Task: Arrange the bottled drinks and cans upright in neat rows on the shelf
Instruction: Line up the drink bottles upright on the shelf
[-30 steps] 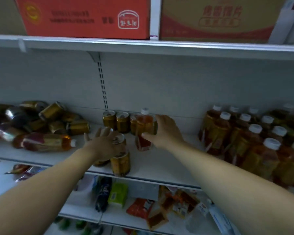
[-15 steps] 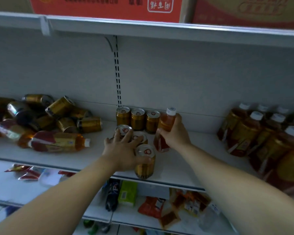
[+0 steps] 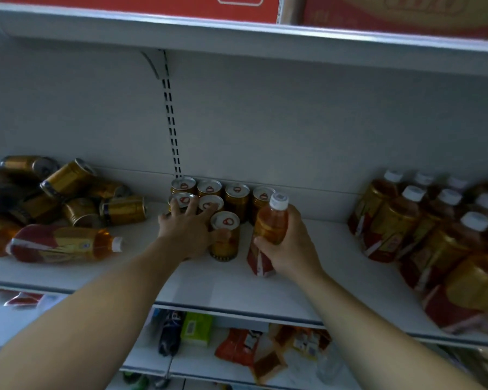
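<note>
On the white shelf (image 3: pixel 265 291), the right grip (image 3: pixel 289 249) clasps a tilted bottle (image 3: pixel 272 222) just beside the upright cans (image 3: pixel 209 190), probably to stand it in line, while the left grip (image 3: pixel 185 229), fingers spread loose, steadies them.

We log gold metal cans (image 3: pixel 209 190) upright at the white metal shelf's (image 3: pixel 237 288) rear centre, an amber white-capped plastic bottle (image 3: pixel 271 223) tilted beside them; toppled cans (image 3: pixel 68 192) lie at the left end, upright bottles (image 3: pixel 406 220) stand at the right.
</note>
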Demonstrator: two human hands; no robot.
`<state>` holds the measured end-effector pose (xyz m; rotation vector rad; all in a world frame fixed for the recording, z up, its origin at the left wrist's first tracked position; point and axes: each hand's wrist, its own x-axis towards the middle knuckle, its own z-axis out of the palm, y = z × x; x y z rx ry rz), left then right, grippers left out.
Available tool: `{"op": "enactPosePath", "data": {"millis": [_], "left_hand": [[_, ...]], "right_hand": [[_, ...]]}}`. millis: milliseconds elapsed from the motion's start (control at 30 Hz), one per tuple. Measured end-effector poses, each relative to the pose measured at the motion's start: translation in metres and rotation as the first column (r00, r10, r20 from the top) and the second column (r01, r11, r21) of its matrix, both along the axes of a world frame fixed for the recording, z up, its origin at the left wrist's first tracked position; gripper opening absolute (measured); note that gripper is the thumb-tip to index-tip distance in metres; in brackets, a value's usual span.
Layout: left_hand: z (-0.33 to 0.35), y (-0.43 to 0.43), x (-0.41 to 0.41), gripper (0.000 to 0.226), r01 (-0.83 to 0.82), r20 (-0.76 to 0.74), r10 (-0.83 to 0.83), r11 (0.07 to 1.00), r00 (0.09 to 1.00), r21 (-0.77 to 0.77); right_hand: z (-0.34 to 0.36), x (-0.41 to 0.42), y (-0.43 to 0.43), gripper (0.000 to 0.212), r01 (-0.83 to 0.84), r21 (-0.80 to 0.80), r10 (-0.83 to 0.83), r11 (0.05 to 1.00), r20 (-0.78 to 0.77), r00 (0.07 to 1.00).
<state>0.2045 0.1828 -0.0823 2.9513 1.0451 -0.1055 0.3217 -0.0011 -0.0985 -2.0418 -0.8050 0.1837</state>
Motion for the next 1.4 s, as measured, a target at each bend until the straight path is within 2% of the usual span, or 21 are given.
{"op": "enactPosePath", "data": {"millis": [167, 267, 333, 433, 533, 600, 667, 733, 767, 833, 933, 1000, 1067, 1133, 1200, 1267, 1400], "left_hand": [[0.007, -0.005, 0.001, 0.083, -0.020, -0.008, 0.020, 0.999, 1.000, -0.025], [0.014, -0.026, -0.002, 0.078, 0.096, 0.202, -0.090, 0.995, 0.975, -0.021], [0.015, -0.053, -0.003, 0.077, 0.223, 0.339, -0.181, 0.971, 0.923, -0.088], [0.000, -0.094, 0.005, 0.086, 0.284, 0.386, -0.190, 0.937, 0.903, -0.203], [-0.019, -0.126, 0.027, 0.092, 0.360, 0.417, -0.252, 0.910, 0.874, -0.206], [-0.026, -0.147, 0.043, 0.100, 0.400, 0.464, -0.205, 0.837, 0.862, -0.374], [-0.031, -0.167, 0.055, 0.107, 0.408, 0.483, -0.096, 0.691, 0.870, -0.597], [-0.037, -0.180, 0.065, 0.089, 0.402, 0.512, -0.012, 0.636, 0.859, -0.659], [-0.039, -0.185, 0.069, 0.078, 0.390, 0.531, 0.048, 0.624, 0.846, -0.677], [-0.038, -0.196, 0.078, 0.074, 0.386, 0.551, 0.169, 0.549, 0.818, -0.742], [-0.035, -0.213, 0.094, 0.079, 0.427, 0.571, 0.235, 0.462, 0.787, -0.778], [-0.037, -0.224, 0.108, 0.077, 0.434, 0.574, 0.222, 0.461, 0.788, -0.774], [-0.040, -0.236, 0.122, 0.079, 0.430, 0.569, 0.205, 0.468, 0.797, -0.772], [-0.044, -0.250, 0.138, 0.084, 0.419, 0.562, 0.181, 0.494, 0.807, -0.762], [-0.044, -0.263, 0.153, 0.091, 0.398, 0.544, 0.163, 0.518, 0.823, -0.757], [-0.044, -0.273, 0.168, 0.092, 0.397, 0.548, 0.170, 0.522, 0.819, -0.755], [-0.049, -0.291, 0.195, 0.085, 0.451, 0.587, 0.210, 0.461, 0.781, -0.765]], "right_hand": [[0.004, 0.006, -0.003, 0.081, -0.050, -0.034, 0.049, 0.998, -0.012, 0.999], [0.008, 0.007, -0.018, 0.079, -0.015, -0.067, 0.015, 0.998, 0.001, 1.000], [0.011, 0.008, -0.032, 0.078, 0.030, -0.075, -0.029, 0.997, 0.007, 1.000], [0.015, 0.006, -0.055, 0.077, 0.094, -0.083, -0.094, 0.992, -0.002, 0.996], [0.019, 0.003, -0.081, 0.075, 0.169, -0.085, -0.169, 0.982, 0.010, 0.986], [0.020, 0.003, -0.097, 0.075, 0.210, -0.094, -0.210, 0.973, 0.010, 0.978], [0.023, 0.002, -0.111, 0.075, 0.202, -0.114, -0.206, 0.973, -0.028, 0.978], [0.032, 0.007, -0.123, 0.072, 0.155, -0.154, -0.163, 0.976, -0.034, 0.986], [0.040, 0.012, -0.131, 0.074, 0.138, -0.200, -0.141, 0.970, -0.001, 0.990], [0.064, 0.025, -0.153, 0.080, 0.161, -0.283, -0.122, 0.946, 0.149, 0.981], [0.104, 0.063, -0.196, 0.073, 0.308, -0.311, -0.127, 0.899, 0.489, 0.863], [0.120, 0.102, -0.226, 0.079, 0.416, -0.426, -0.115, 0.804, 0.576, 0.810], [0.122, 0.138, -0.249, 0.095, 0.432, -0.568, -0.120, 0.700, 0.503, 0.856], [0.114, 0.161, -0.267, 0.103, 0.362, -0.650, -0.139, 0.668, 0.370, 0.919], [0.105, 0.171, -0.276, 0.098, 0.304, -0.643, -0.155, 0.703, 0.278, 0.948], [0.101, 0.172, -0.274, 0.087, 0.303, -0.632, -0.132, 0.714, 0.303, 0.944], [0.101, 0.170, -0.270, 0.073, 0.325, -0.651, -0.117, 0.686, 0.343, 0.932]]}}
